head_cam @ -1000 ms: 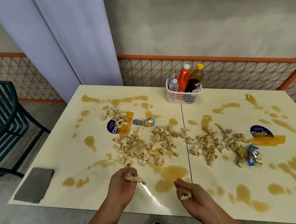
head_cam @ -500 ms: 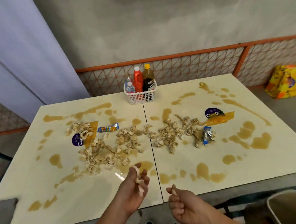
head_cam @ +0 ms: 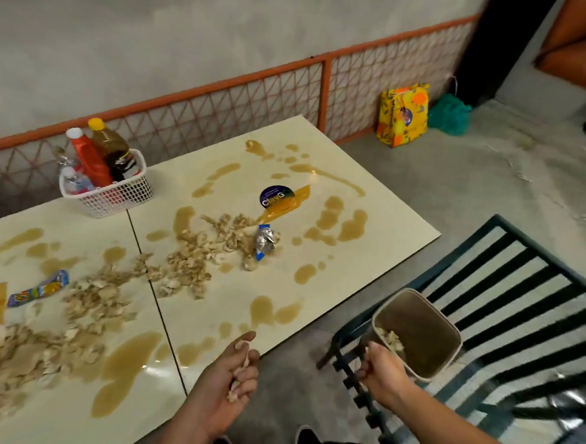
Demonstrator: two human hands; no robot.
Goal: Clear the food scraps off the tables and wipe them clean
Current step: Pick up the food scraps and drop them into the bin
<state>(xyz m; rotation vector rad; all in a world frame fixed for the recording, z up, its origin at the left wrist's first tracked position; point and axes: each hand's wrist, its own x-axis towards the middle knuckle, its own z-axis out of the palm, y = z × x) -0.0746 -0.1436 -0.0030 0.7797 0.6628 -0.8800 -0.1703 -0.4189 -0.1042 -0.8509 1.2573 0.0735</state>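
Just at the near edge of the tables, the left hand grips a clump of scraps. The right hand curls at the bin rim, though whether it holds anything cannot be told. Loose scraps and brown spills cover both tabletops.

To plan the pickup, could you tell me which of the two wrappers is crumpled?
The silver wrapper with blue edges, by the scraps on the right table; the blue-and-yellow wrapper on the left table lies flat.
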